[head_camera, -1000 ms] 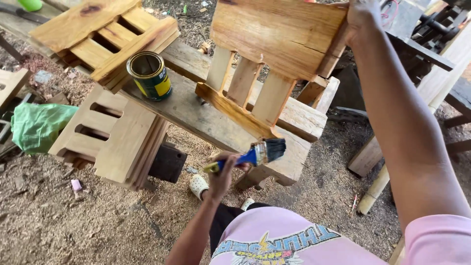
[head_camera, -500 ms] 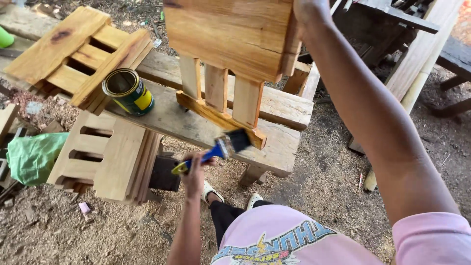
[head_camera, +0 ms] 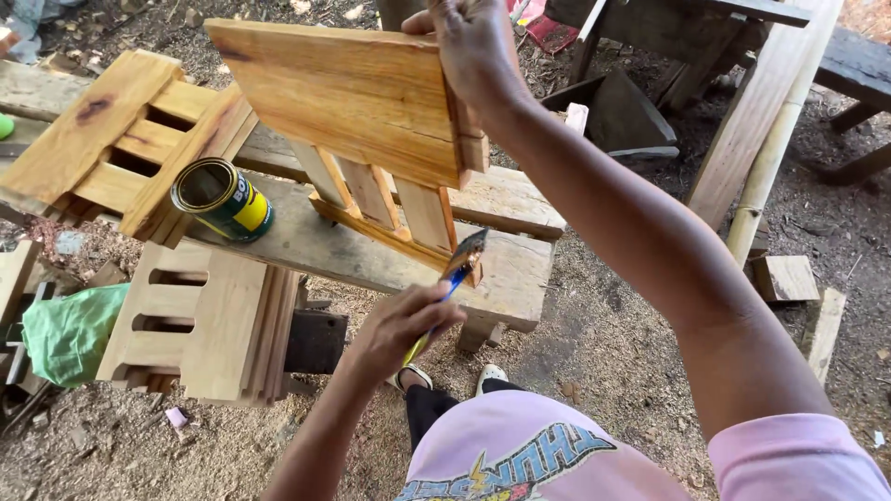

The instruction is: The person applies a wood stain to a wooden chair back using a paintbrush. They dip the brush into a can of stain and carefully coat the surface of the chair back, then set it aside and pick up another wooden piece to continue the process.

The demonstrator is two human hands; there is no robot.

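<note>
My right hand grips the top right edge of a varnished wooden slatted panel, which stands tilted with its bottom rail on a rough plank bench. My left hand holds a paintbrush with a blue and yellow handle. Its bristles touch the panel's lower right corner. An open green and yellow tin stands on the bench to the left of the panel.
A stack of varnished slatted panels lies on the bench's left end. Unfinished panels lean against the bench below. A green bag lies at left on the sawdust-covered ground. Timber posts and wood blocks stand at right.
My right hand has swung the panel left and tilted it further. My left hand has turned the brush edge-on and brought it to the panel's lower right corner. The camera has shifted.
</note>
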